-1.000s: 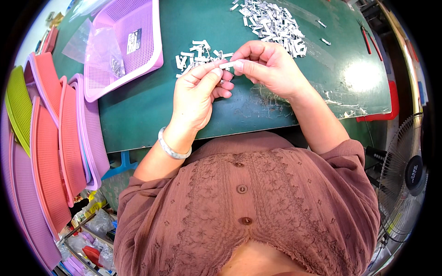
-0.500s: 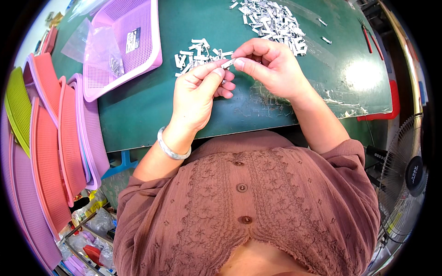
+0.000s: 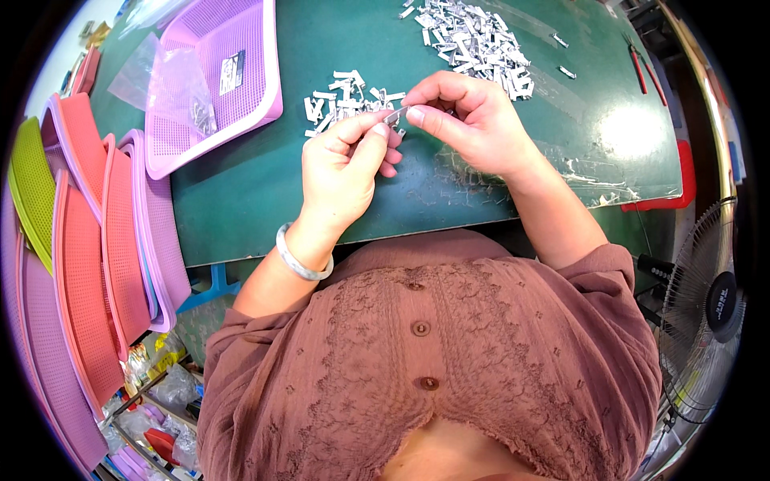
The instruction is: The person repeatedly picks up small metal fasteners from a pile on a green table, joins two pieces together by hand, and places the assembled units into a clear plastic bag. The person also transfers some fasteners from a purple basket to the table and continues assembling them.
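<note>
A small silvery metal clip-like piece (image 3: 395, 117) is pinched between both hands above the green table. My left hand (image 3: 343, 164) grips one end with thumb and forefinger, its other fingers curled beneath. At the opposite end, my right hand (image 3: 473, 120) pinches it with thumb and index finger. Just beyond my left hand lies a small pile of similar metal pieces (image 3: 346, 88). A larger heap of the same pieces (image 3: 477, 44) spreads farther off, past my right hand. The exact shape of the held piece is partly covered by fingertips.
A lilac mesh basket (image 3: 269, 104) holding a clear plastic bag (image 3: 180, 84) stands on the table's left. Stacked coloured baskets (image 3: 120, 240) lean beside the table. Red-handled pliers (image 3: 639, 70) lie at the right. A black fan (image 3: 698, 305) stands at the right rim.
The held piece has tilted and turned slightly between my fingertips. My left hand's lower fingers have curled in a little; both hands stay in nearly the same place.
</note>
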The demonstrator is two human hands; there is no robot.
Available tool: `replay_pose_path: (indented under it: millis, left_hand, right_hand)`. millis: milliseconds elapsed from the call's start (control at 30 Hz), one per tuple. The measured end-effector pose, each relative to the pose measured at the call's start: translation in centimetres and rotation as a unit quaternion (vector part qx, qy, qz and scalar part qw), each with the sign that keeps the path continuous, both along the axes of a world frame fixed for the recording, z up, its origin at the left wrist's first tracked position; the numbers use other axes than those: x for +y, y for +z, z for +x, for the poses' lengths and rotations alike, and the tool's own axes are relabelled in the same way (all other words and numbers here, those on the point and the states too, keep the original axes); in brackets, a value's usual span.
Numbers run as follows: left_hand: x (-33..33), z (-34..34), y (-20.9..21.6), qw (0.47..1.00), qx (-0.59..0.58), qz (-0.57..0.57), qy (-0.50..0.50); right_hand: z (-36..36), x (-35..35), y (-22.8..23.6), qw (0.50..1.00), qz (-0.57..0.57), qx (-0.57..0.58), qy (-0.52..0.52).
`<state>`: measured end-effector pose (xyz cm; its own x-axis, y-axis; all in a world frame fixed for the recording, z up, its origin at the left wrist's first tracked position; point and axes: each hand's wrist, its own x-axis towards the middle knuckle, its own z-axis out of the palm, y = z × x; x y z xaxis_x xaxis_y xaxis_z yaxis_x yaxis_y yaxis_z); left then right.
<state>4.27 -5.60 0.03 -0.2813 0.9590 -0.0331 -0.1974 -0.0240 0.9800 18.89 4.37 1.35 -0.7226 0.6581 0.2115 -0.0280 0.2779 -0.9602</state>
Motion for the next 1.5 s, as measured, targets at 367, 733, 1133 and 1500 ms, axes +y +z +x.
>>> replay_pose_path:
  millis: [367,733,1133,1500]
  left_hand:
    - [-0.4,0.3,0.1,0.995,0.086,0.024,0.034]
    - [-0.7,0.4,0.4,0.999,0.048,0.016,0.016]
    - [-0.7,0.0,1.3,0.993,-0.097,-0.045,-0.052]
    - [-0.8,0.2,1.5,0.994,-0.076,-0.062,-0.055]
  right_hand:
    - [0.0,0.1,-0.4,1.000,0.014,-0.013,-0.009]
    - [0.0,0.0,-0.6,0.999,0.021,0.026,-0.019]
    - [12.5,6.8,1.3,0.941,-0.016,-0.138,-0.308]
    - [16.1,9.3,-0.5,0.888,0.050,-0.190,-0.417]
